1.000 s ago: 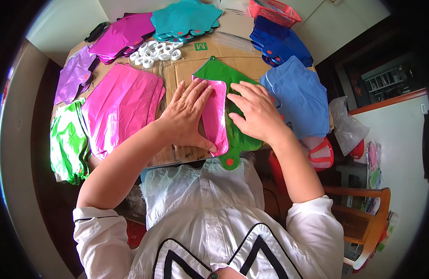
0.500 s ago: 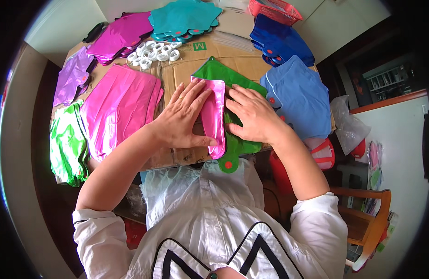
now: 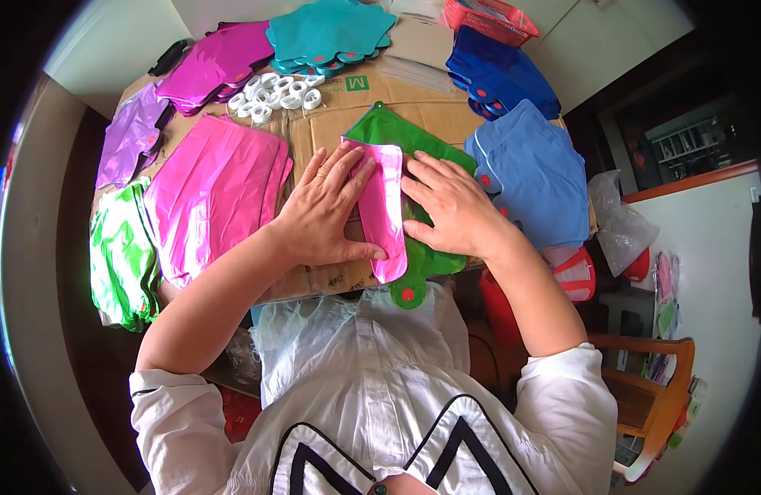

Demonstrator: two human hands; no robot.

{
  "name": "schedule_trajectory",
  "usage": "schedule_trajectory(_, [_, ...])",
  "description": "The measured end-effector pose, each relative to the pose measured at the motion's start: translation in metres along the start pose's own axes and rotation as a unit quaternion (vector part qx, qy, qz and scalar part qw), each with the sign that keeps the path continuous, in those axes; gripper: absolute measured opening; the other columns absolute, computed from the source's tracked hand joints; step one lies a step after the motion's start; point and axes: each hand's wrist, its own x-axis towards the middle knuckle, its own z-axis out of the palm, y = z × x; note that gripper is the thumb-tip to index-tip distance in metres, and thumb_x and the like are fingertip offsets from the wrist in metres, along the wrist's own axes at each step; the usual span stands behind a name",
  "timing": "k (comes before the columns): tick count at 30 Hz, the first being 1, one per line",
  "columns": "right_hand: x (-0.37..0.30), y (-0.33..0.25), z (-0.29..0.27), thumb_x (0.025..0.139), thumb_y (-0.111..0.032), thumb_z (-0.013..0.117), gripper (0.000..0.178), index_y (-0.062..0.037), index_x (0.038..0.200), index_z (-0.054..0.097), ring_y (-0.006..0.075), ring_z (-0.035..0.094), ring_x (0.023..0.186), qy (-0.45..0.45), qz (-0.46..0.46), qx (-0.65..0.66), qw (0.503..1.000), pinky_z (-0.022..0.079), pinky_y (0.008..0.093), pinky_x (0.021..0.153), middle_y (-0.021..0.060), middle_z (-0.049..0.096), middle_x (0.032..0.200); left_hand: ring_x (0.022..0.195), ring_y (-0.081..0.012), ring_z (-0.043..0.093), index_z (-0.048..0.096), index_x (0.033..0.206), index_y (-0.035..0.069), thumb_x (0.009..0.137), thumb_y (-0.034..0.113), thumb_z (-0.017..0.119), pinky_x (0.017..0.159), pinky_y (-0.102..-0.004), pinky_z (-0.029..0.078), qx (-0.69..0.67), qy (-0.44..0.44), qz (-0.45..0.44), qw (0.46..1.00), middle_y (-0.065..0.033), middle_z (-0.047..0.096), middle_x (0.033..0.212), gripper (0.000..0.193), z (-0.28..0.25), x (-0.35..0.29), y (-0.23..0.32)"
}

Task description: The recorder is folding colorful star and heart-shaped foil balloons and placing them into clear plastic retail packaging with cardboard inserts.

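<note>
A pink folded foil balloon [image 3: 382, 210] lies as a narrow strip over a flat green foil balloon [image 3: 388, 128]. The green one's rounded tab with a red dot pokes out past the near table edge. My left hand [image 3: 324, 208] presses on the strip's left side, fingers spread and thumb resting low on the pink foil. With fingers apart, my right hand [image 3: 448, 202] lies on the green foil, its fingertips by the strip's right edge. Neither hand wraps around anything. Part of the green balloon is hidden under the pink strip and my hands.
Cardboard [image 3: 314, 124] covers the table. Around its rim lie stacks of flat balloons: pink [image 3: 215, 190], bright green [image 3: 120, 256], lilac [image 3: 129, 148], magenta [image 3: 211, 66], teal [image 3: 327, 33], dark blue [image 3: 500, 74], light blue [image 3: 529, 173]. White ribbon rolls [image 3: 277, 95] sit near a red basket [image 3: 489, 21].
The pink strip's right edge now lies flatter and reaches slightly farther right. Both hands stay in nearly the same place.
</note>
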Motion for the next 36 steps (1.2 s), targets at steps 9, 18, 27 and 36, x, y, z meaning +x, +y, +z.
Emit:
schedule_trajectory(9, [0.0, -0.001, -0.001, 0.08, -0.032, 0.068, 0.061, -0.0049, 0.133, 0.054, 0.0353, 0.04, 0.136, -0.006, 0.003, 0.004, 1.0, 0.031, 0.0453, 0.112, 0.0197, 0.045, 0.143, 0.144, -0.0358, 0.025, 0.029, 0.149, 0.002, 0.068, 0.079, 0.062, 0.117, -0.0549, 0.014, 0.001, 0.008, 0.006, 1.0, -0.0205, 0.034, 0.149, 0.116, 0.001, 0.0, -0.001])
schedule_trajectory(18, [0.001, -0.001, -0.002, 0.079, -0.031, 0.069, 0.061, -0.0034, 0.131, 0.054, 0.0359, 0.04, 0.135, -0.001, -0.004, 0.005, 1.0, 0.032, 0.0455, 0.111, 0.0204, 0.046, 0.142, 0.144, -0.035, 0.027, 0.033, 0.147, -0.001, 0.07, 0.081, 0.058, 0.117, -0.0555, 0.013, 0.026, 0.03, 0.021, 0.999, -0.02, 0.037, 0.149, 0.115, 0.003, -0.001, -0.001])
schedule_trajectory(27, [0.017, -0.005, -0.022, 0.075, -0.034, 0.073, 0.062, -0.0034, 0.125, 0.056, 0.0353, 0.044, 0.131, -0.057, -0.007, -0.016, 0.998, 0.034, 0.0461, 0.109, 0.0202, 0.049, 0.137, 0.144, -0.0362, 0.025, 0.029, 0.148, 0.001, 0.063, 0.077, 0.068, 0.117, -0.056, 0.015, -0.005, 0.02, -0.011, 1.0, -0.0204, 0.032, 0.148, 0.12, 0.001, -0.003, 0.001])
schedule_trajectory(36, [0.042, 0.011, -0.022, 0.067, -0.035, 0.076, 0.075, 0.0001, 0.128, 0.05, 0.0373, 0.038, 0.136, -0.109, -0.054, -0.045, 0.992, 0.03, 0.0464, 0.114, 0.0253, 0.046, 0.14, 0.139, -0.0378, 0.031, 0.029, 0.147, 0.001, 0.062, 0.075, 0.071, 0.116, -0.057, 0.018, -0.026, 0.04, -0.012, 0.999, -0.0208, 0.036, 0.143, 0.12, 0.001, -0.004, 0.0])
